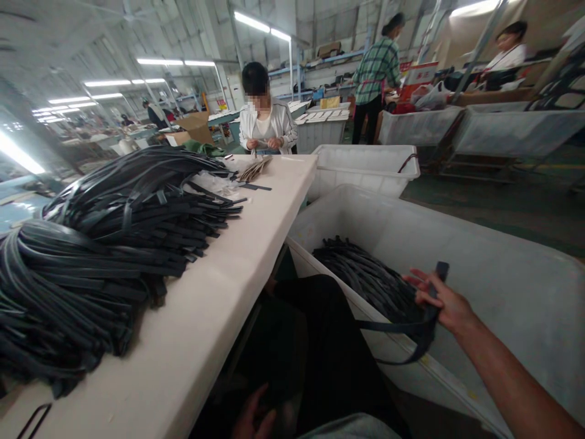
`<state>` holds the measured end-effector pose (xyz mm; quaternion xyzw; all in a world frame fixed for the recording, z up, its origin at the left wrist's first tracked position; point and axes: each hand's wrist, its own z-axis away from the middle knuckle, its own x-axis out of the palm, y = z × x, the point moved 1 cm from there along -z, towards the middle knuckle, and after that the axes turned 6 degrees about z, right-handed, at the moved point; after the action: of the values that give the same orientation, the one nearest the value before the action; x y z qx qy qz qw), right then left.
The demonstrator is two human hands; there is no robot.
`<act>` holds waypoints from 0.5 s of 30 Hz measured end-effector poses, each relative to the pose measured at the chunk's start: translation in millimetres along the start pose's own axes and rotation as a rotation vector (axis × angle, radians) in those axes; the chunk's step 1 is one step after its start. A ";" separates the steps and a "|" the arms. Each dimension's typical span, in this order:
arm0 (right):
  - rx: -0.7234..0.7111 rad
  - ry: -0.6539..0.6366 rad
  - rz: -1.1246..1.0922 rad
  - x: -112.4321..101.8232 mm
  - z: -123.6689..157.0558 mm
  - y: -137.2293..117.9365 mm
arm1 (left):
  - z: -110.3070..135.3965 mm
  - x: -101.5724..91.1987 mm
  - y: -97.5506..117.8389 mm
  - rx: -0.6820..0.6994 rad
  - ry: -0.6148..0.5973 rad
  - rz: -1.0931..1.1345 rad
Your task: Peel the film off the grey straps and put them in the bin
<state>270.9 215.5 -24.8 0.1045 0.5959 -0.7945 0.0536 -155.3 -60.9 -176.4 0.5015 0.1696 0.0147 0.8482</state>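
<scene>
My right hand (441, 299) reaches over a large white bin (503, 286) and grips a black strap (414, 329); the strap's end sticks up past my fingers and the rest loops down over the bin's near rim. Inside the bin lies a heap of black straps (365, 277). My left hand (253, 417) rests low at the bottom edge on my dark lap, fingers apart and holding nothing. A big pile of black straps (114, 244) covers the left of the white table (237, 268).
A person in a white jacket (265, 122) stands at the table's far end beside small tan pieces (256, 167). A second white bin (365, 167) stands beyond mine. Other people work at benches at the back right.
</scene>
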 end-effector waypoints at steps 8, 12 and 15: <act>-0.033 -0.986 0.125 170.4 132.9 -23.5 | 46.5 9.4 131.8 0.232 -0.039 0.230; -0.135 -1.255 0.179 225.2 174.7 -25.8 | 58.8 5.7 172.2 0.323 0.030 0.385; -0.134 -1.315 0.204 248.3 187.6 -23.5 | 63.7 -1.4 173.5 0.290 0.167 0.441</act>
<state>5.4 52.2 -9.6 -0.3493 0.4743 -0.6451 0.4867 -112.1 -28.9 0.5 0.6397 0.1262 0.2158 0.7268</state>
